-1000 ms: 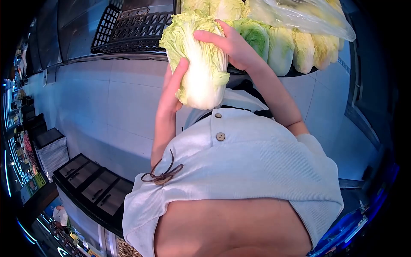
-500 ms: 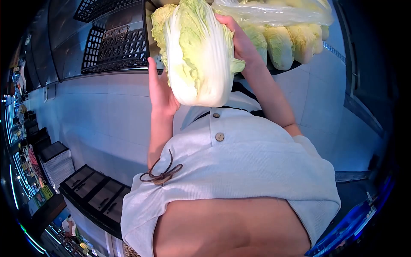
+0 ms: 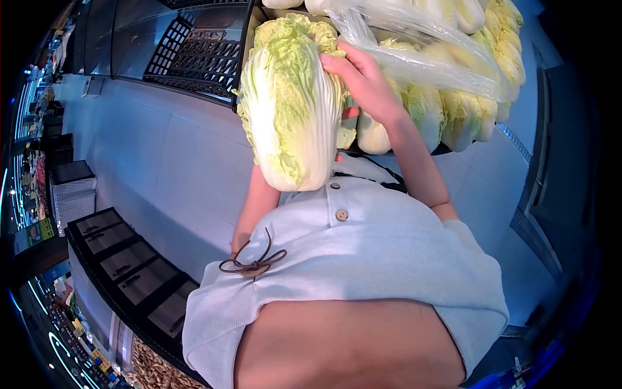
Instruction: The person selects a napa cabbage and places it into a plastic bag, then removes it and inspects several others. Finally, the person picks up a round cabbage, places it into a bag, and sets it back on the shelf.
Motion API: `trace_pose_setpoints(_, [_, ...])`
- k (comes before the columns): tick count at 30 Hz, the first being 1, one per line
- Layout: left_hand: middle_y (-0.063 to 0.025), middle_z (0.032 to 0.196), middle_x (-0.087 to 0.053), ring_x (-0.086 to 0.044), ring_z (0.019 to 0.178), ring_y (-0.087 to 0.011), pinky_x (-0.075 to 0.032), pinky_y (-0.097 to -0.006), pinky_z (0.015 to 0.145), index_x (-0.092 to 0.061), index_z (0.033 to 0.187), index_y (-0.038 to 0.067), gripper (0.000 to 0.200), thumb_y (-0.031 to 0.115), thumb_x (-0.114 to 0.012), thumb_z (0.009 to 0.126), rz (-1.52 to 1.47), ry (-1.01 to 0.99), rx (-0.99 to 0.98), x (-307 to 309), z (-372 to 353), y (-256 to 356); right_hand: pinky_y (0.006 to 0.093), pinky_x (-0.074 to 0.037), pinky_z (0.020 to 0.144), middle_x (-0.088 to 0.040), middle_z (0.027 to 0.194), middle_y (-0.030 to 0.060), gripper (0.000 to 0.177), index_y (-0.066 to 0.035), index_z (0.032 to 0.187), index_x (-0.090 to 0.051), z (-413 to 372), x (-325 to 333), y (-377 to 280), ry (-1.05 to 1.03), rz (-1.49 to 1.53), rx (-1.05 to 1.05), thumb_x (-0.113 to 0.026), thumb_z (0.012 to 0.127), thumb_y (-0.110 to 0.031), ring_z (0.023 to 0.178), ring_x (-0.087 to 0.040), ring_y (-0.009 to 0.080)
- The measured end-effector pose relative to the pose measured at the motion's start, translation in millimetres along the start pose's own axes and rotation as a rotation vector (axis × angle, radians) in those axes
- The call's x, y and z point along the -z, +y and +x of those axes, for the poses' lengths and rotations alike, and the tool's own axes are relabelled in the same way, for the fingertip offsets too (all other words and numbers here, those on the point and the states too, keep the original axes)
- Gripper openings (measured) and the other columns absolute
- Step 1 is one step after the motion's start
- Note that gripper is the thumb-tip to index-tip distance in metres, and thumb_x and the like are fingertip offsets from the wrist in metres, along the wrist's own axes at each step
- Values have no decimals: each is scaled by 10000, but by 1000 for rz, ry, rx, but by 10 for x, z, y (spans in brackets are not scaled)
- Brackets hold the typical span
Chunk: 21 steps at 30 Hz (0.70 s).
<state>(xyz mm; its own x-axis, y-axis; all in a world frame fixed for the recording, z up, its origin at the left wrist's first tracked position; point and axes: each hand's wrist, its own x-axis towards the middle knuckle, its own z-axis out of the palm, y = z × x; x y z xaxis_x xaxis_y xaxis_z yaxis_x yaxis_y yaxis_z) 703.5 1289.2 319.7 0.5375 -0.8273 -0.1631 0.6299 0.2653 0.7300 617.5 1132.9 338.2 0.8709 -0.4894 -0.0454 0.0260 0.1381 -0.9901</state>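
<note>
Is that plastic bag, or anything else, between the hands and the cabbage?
Nothing visible. The right hand grips the cabbage directly at its upper right; the bag lies behind, over the stacked cabbages. The left hand is mostly hidden behind the cabbage, only fingertips showing.

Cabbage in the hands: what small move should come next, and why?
Probably rotate the cabbage a little. The right hand grips its upper side and the left forearm rises behind it, holding it in front of the shelf's pile, yet only one leafy face shows.
</note>
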Motion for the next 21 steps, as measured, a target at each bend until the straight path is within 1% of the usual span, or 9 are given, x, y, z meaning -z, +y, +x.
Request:
trace_pose_setpoints(1, [-123,1421,-449,-522,1231,-277,-453,-416,1023,-302,1466,94,713,608,-320,972,8,19,-19,-4,-49,16,345,-489,881,-584,1128,80,738,-10,1435,-362,-19,31,-35,-20,-111,63,-582,914,-483,992,-576,174])
trace_pose_setpoints(4, [-114,1417,-456,-527,1224,-272,-458,-414,1017,-317,1463,107,692,600,-314,978,85,130,-87,-35,-189,45,321,-409,996,-506,1321,76,630,-21,1449,-346,-92,18,-43,45,-51,97,-464,997,-443,1151,-508,144])
trace_pose_setpoints(5, [-135,1377,-486,-533,1216,-253,-469,-402,993,-340,1441,72,681,575,-348,982,136,185,-105,-56,-173,63,343,-390,1026,-494,1349,101,706,-34,1450,-347,-166,19,-107,-60,193,-46,-439,975,-549,1209,-483,177])
trace_pose_setpoints(7, [-168,1340,-512,-516,1233,-231,-455,-376,986,-349,1420,11,679,537,-387,992,439,263,-78,-162,-192,155,359,-393,1034,-478,1373,118,721,-31,1436,-359,-325,-141,-134,5,355,-82,-455,960,-564,1240,-470,210])
trace_pose_setpoints(9, [-186,1349,-502,-483,1263,-234,-406,-360,1018,-330,1425,-24,697,527,-379,1000,829,203,-106,-266,-298,258,381,-428,1020,-493,1373,140,696,-25,1396,-404,-388,-300,-47,121,232,-212,-488,945,-549,1242,-497,234])
trace_pose_setpoints(11, [-198,1361,-490,-460,1275,-245,-360,-353,1048,-318,1435,-42,717,530,-356,1005,1102,37,-250,-276,-373,302,386,-453,998,-532,1336,140,676,-20,1374,-433,-236,-262,211,-31,470,-191,-515,934,-526,1197,-541,234])
trace_pose_setpoints(14, [-203,1359,-486,-446,1270,-280,-293,-356,1092,-274,1461,-49,718,511,-334,1015,1042,67,-355,-264,-431,372,393,-480,976,-601,1259,138,608,-22,1337,-489,-166,-267,302,-131,834,-233,-549,920,-461,1109,-609,242])
trace_pose_setpoints(18, [-194,1366,-453,-456,1205,-248,-418,-345,956,-198,1526,97,698,547,-317,1005,992,-18,-47,-254,-508,727,399,-467,994,-593,1276,129,589,-35,1343,-493,-240,-216,280,-149,974,-212,-548,915,-437,1124,-600,250])
trace_pose_setpoints(21, [-179,1360,-436,-450,1180,-245,-442,-335,899,-228,1523,147,724,616,-306,978,1159,-5,-101,-215,-427,730,401,-452,1007,-590,1283,115,593,-51,1345,-496,-255,-194,232,-122,973,-154,-548,909,-450,1145,-587,242])
